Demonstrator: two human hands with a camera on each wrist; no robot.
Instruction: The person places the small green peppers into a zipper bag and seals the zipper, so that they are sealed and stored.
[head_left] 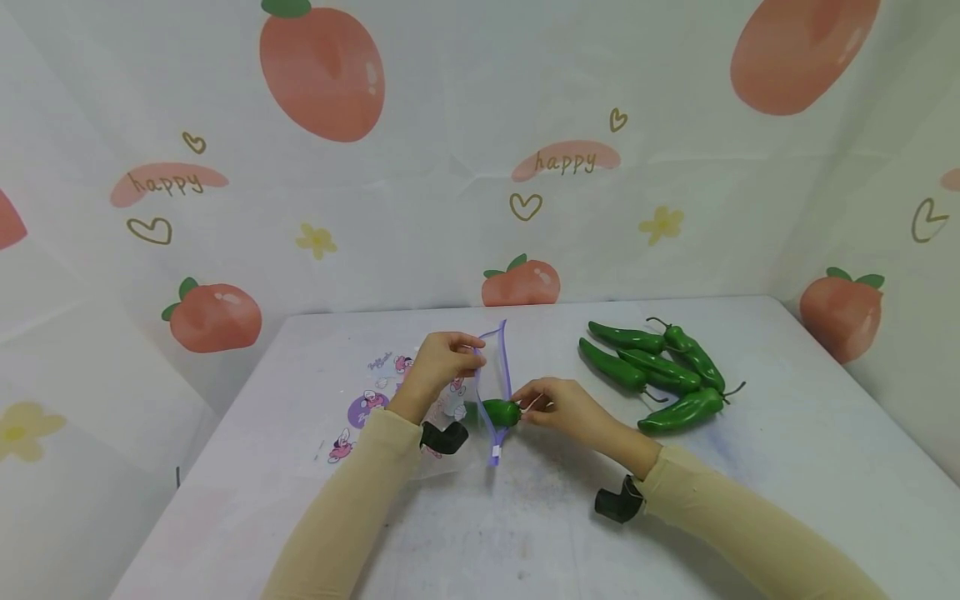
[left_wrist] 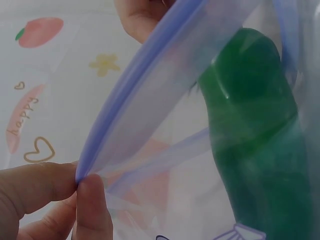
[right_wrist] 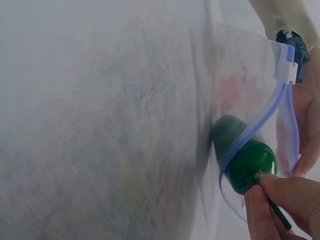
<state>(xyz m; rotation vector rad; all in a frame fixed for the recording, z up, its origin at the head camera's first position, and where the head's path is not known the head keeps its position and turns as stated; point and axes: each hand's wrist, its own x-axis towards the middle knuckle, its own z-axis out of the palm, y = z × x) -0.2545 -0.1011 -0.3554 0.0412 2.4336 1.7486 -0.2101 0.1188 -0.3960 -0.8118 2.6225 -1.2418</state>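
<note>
A clear zip bag with a purple slider seal [head_left: 505, 367] and pink cartoon prints lies on the table, its mouth spread toward the right. My left hand [head_left: 448, 363] pinches the purple rim between thumb and fingertips, as the left wrist view shows up close. A green pepper [head_left: 499, 412] lies partly inside the bag, its stem end at the mouth. My right hand [head_left: 558, 408] pinches that pepper by its stem; in the right wrist view the thumb and finger meet at the stem's base [right_wrist: 257, 179]. The white slider [right_wrist: 287, 72] sits at one end of the seal.
Several green peppers [head_left: 660, 372] lie in a loose group on the right of the white table [head_left: 810, 467]. A printed cloth [head_left: 442, 208] hangs behind and beside the table. Black wrist-worn devices [head_left: 619, 502] sit at both sleeves.
</note>
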